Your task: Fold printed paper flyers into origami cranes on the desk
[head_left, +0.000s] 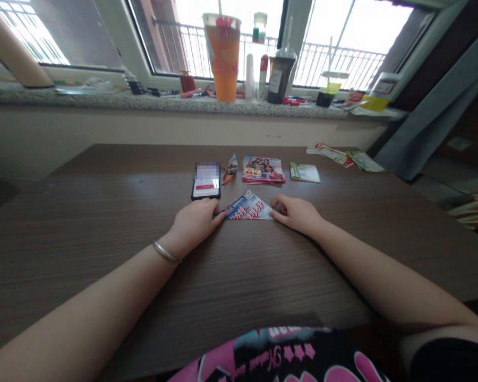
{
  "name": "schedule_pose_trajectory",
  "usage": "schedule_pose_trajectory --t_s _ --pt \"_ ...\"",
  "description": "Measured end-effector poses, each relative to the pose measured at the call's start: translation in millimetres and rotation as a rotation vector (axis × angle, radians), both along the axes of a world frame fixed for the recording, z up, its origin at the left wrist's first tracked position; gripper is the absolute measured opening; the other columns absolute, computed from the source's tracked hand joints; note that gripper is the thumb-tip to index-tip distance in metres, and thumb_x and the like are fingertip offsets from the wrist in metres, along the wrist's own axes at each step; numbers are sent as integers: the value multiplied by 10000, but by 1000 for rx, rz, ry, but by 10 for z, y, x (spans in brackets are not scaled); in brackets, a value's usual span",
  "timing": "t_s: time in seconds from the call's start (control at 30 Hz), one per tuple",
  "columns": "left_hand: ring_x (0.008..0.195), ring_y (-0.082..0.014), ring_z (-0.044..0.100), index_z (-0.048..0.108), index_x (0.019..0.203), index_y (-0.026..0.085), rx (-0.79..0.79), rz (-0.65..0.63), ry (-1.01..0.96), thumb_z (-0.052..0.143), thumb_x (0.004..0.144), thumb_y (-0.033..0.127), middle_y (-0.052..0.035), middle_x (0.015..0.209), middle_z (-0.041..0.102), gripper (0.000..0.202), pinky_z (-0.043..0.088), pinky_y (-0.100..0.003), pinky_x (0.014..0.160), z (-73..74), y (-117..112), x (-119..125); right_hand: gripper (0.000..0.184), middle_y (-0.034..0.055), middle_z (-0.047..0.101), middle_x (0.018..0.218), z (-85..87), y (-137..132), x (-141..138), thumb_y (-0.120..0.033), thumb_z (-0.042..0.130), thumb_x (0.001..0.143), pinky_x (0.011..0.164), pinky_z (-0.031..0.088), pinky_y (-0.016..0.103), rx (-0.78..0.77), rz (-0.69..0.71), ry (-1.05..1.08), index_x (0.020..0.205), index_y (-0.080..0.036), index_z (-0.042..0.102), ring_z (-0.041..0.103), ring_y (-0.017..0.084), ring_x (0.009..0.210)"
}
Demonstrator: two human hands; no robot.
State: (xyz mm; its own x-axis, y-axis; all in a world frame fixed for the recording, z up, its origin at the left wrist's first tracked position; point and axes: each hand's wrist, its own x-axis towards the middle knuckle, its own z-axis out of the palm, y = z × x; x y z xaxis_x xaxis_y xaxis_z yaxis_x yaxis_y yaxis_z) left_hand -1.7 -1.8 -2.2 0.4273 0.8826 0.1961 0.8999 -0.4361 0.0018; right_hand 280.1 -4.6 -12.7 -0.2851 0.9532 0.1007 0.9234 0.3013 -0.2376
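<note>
Just left of the frame's centre, below a silver bracelet on my wrist, lies my left hand, its thumb over one corner of the paper; I can't tell whether the fingers pinch it from beneath. Right above that hand lies a phone, screen up, then a small folded paper piece. The folded paper triangle lies at the centre of the frame, flat on the table: its long edge runs left to right, and its peak points to the top of the frame. Above and a little right of it sits a stack of flyers. My right hand, well apart from the left, has its thumb at the triangle's right corner; whether it grips, I can't tell. Farther right and higher lie some cards, then loose leaflets.
</note>
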Motion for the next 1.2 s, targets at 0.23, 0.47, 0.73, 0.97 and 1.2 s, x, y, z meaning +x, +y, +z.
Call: schedule_pose_trajectory --t_s 0.23,0.47,0.73,0.97,1.2 --pt "810 -205 617 616 916 193 31 -63 -158 455 922 393 -58 932 655 257 459 -299 668 -12 -15 -57 134 23 635 796 -39 15 75 -314 596 840 614 390 248 67 106 253 842 -199 664 542 129 670" --pt "875 -197 594 642 942 181 138 -216 -271 486 916 276 -61 925 637 185 485 -324 789 -16 16 -68 46 26 641 797 -46 9 80 -202 613 815 675 432 262 213 245 369 825 -188 656 569 151 762" --pt "903 -180 613 677 988 199 169 -486 -222 475 916 209 -65 1003 676 214 497 -320 826 -33 41 -83 107 46 698 901 -23 -16 101 -235 566 882 798 469 314 221 486 254 870 -211 670 613 174 872" --pt "985 -188 629 690 1004 225 72 -691 -120 499 882 192 -49 1080 686 229 490 -339 899 47 -63 -26 140 41 726 978 43 -75 55 -262 556 903 832 478 309 205 557 82 912 -227 692 642 172 924" --pt "1056 -214 617 650 1151 211 -9 -724 -126 544 900 353 -75 1166 669 307 485 -366 941 58 -63 -16 234 57 713 1062 71 -107 10 -300 480 948 849 478 320 259 645 -17 1021 -224 689 629 181 963"
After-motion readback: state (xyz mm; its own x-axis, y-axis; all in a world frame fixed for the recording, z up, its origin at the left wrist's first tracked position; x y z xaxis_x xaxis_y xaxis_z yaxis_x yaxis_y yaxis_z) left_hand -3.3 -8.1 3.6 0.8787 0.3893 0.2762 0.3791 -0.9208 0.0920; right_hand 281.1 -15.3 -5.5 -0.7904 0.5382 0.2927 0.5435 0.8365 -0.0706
